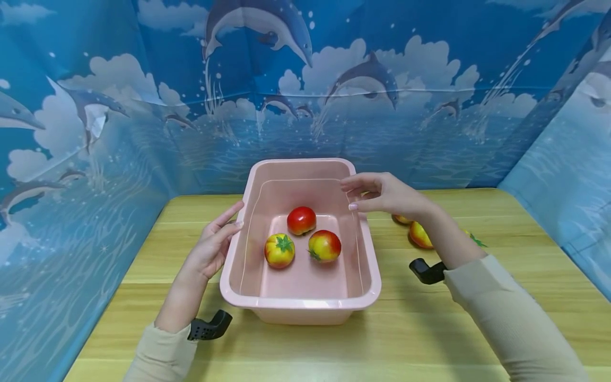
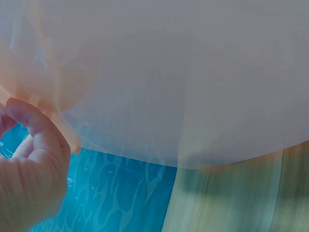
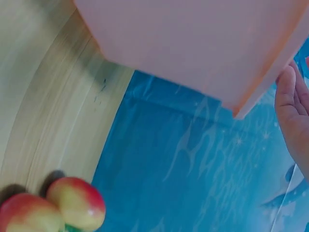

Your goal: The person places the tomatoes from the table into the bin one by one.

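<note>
A pink plastic basin [image 1: 305,303] stands in the middle of the wooden table. Inside it lie a red round fruit [image 1: 301,220], a yellow fruit with a green leafy top [image 1: 279,251] and a red-and-yellow fruit [image 1: 324,246]. At the basin's left rim is my left hand [image 1: 215,245], thumb tip and forefinger against the edge; its other fingers are partly hidden. My right hand [image 1: 377,193] hangs over the right rim, fingers loosely bent and thumb apart from them. In the right wrist view its thumb [image 3: 286,84] comes right up to the rim.
More red-and-yellow fruits [image 1: 420,236] lie on the table [image 1: 406,339] right of the basin, partly behind my right forearm. Blue dolphin-print sheets [image 1: 429,143] enclose the back and sides. Each wrist wears a black camera mount [image 1: 210,325].
</note>
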`<state>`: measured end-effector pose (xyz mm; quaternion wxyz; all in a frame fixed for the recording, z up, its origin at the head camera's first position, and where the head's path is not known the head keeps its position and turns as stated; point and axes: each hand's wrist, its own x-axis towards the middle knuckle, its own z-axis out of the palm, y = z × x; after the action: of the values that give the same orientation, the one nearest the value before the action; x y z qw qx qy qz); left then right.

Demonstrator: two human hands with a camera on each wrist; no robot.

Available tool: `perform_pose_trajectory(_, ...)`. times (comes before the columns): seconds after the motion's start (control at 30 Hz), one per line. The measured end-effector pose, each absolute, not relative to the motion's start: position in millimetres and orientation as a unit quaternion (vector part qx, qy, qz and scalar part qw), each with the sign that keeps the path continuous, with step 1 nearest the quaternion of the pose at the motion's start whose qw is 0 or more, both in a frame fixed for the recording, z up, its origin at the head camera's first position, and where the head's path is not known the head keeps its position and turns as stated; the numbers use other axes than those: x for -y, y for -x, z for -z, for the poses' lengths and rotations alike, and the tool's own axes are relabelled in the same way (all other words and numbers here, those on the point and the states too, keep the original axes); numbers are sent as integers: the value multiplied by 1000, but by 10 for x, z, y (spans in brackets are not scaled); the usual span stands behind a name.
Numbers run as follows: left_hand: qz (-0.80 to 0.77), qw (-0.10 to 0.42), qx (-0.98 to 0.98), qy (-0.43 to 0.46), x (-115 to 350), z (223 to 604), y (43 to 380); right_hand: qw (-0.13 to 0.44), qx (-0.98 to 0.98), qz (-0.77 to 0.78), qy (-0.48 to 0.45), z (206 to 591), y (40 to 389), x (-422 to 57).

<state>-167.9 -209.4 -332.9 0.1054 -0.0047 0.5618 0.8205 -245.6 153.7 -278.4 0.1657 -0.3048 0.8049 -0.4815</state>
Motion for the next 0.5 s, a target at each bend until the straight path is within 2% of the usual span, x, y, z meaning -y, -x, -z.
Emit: perform_pose_trajectory(0.5,-825,107,-555,2,2099,3327,1662,100,-859,463,193,2773,2239,-2352)
